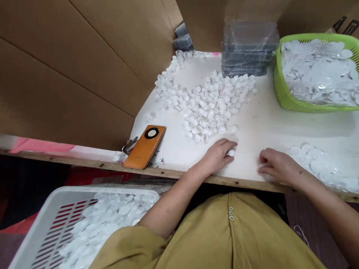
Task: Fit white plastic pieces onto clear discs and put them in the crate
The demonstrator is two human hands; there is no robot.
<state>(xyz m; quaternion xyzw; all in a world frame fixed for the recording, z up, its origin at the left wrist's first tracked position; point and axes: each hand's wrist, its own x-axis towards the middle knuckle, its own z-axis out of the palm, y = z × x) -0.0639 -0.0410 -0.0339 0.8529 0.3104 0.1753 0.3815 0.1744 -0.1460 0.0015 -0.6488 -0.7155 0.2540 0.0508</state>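
White tabletop (269, 119): left hand (219, 155), fingers clamped on small white piece (231, 153); right hand (277, 164), curled inward, grip indiscernible.

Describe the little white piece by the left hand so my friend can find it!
Find the white table, then the left hand near its front edge. The small white piece shows between thumb and fingers, set apart from the loose pile beyond.
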